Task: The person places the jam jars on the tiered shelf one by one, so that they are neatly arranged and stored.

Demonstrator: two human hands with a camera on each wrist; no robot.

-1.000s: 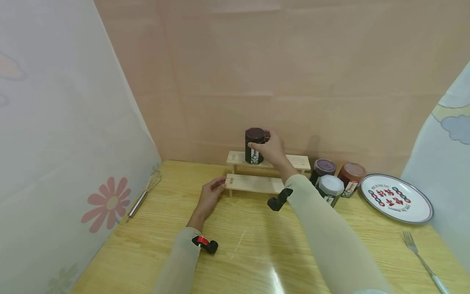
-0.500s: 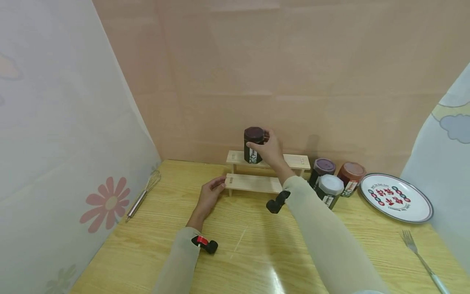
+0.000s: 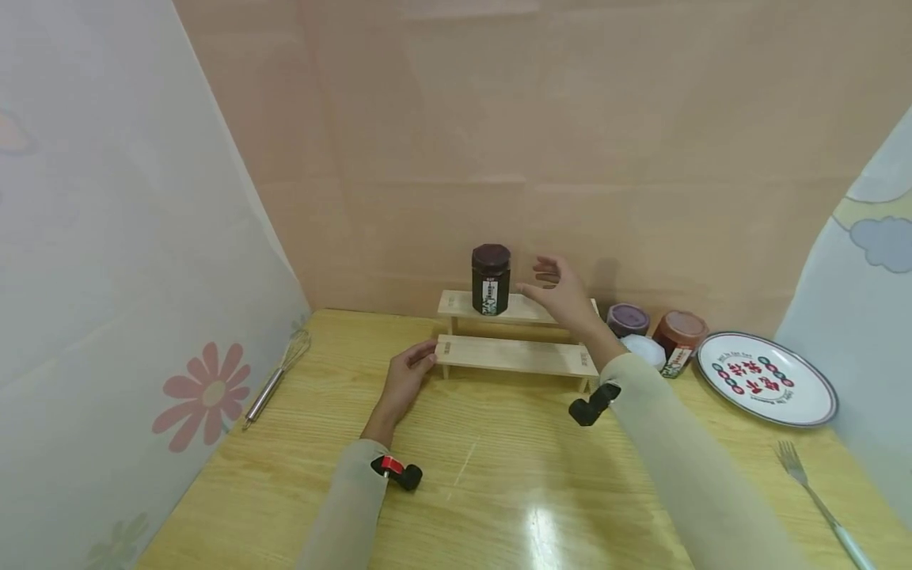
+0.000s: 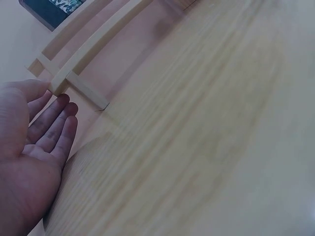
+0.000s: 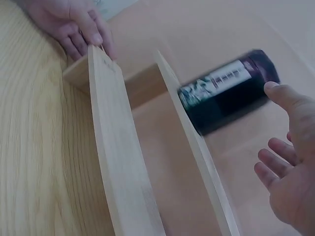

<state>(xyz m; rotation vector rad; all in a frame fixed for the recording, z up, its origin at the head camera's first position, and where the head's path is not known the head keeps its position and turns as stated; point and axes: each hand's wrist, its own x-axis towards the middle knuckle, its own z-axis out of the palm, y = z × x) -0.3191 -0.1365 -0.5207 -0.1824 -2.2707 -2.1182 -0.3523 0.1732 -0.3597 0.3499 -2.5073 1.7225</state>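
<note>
since the frame of half a second before, the right hand (image 3: pixel 563 297) has moved off the dark jar (image 3: pixel 490 279) and is now a little to its right, with a gap between them. in the head view, the jar stands upright on the upper board (image 3: pixel 530 307) of a wooden stand, left of the middle, its label toward the camera. the right fingers are spread and softly bent, and they hold nothing. the left hand (image 3: pixel 408 372) is at the left end of the lower board (image 3: pixel 513 356). to the right stand the purple-lidded jar (image 3: pixel 628 317), the white-lidded jar (image 3: pixel 644 348), partly covered by the right arm, and the red jar (image 3: pixel 673 342); next to them are the plate (image 3: pixel 765 380) and the fork (image 3: pixel 805 483). the whisk (image 3: pixel 276 384) lies on the left side. in the left wrist view, the thumb and forefinger pinch the end of the lower board, while the other fingers stay loose below it. in the right wrist view, the thumb tip overlaps the jar's lid, and the other fingers are separate and without load.
</note>
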